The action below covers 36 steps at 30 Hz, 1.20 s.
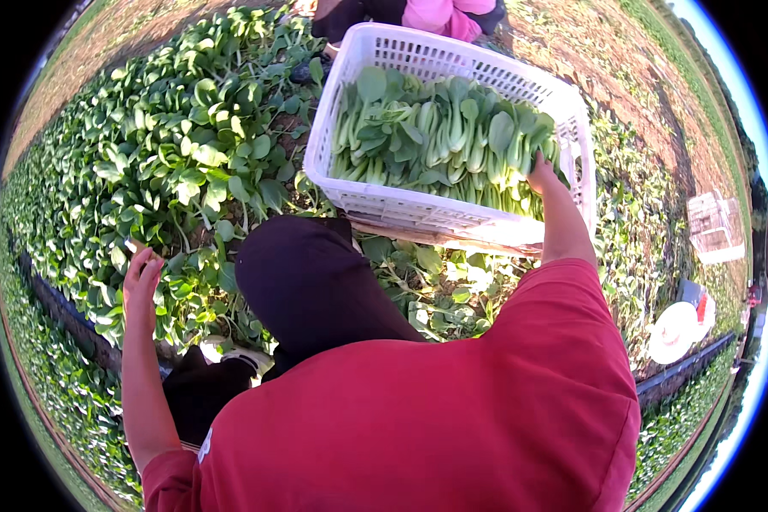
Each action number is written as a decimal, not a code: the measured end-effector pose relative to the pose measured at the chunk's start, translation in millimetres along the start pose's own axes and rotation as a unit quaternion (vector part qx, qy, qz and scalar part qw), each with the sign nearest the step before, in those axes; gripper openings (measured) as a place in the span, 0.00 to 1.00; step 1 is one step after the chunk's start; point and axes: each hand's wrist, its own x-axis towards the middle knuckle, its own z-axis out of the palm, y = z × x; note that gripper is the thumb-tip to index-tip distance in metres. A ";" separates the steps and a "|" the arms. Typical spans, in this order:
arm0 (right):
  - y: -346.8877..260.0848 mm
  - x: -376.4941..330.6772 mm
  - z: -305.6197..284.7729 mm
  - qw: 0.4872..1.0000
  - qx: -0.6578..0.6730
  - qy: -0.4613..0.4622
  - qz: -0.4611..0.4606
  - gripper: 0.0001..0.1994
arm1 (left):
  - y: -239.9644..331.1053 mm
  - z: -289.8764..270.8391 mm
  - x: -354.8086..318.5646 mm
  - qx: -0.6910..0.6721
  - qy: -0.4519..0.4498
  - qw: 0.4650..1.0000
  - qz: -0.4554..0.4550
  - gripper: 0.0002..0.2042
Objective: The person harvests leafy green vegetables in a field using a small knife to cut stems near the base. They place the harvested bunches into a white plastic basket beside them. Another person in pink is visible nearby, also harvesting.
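A white plastic crate [452, 209] stands in front of me, packed with rows of green bok choy [435, 136] with pale stems. My right hand [544, 173] reaches into its right end and closes on bok choy there; leaves hide part of the fingers. Out to the left, my left hand [143, 273] is raised beside the growing bok choy plants [205, 154]. Its fingers are stretched and a little apart, with nothing clearly visible in them.
My bent knee [307, 273] is close to the crate's near side. Beyond the crate is another person in pink clothing [439, 15]. To the right are low plants, a second white crate [714, 226] and a round white thing [674, 333]. A dark hose-like strip [68, 307] runs at left.
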 end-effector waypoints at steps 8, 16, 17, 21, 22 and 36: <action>-115.7 8.4 -189.0 0.938 -0.217 0.098 -0.251 0.22 | 19.0 -67.9 3.0 0.072 -0.133 0.988 -0.007 0.10; -488.8 -300.6 -112.9 0.694 0.171 -0.459 -0.528 0.20 | -82.7 -76.3 -8.3 -0.171 -0.227 0.957 -0.056 0.10; -515.5 -322.0 -82.8 0.679 0.132 -0.521 -0.500 0.21 | -94.9 -69.7 -4.9 -0.187 -0.245 0.950 -0.048 0.11; -571.1 -374.3 54.1 0.640 0.151 -0.692 -0.297 0.23 | -123.9 -28.5 15.4 -0.200 -0.301 0.931 -0.057 0.18; -580.8 -387.3 84.1 0.615 0.185 -0.733 -0.225 0.25 | -136.4 -24.0 19.3 -0.200 -0.310 0.925 -0.093 0.13; -637.2 -310.2 245.3 0.795 0.158 -0.455 -0.370 0.12 | -173.4 -33.8 133.5 0.466 -0.099 0.856 0.199 0.14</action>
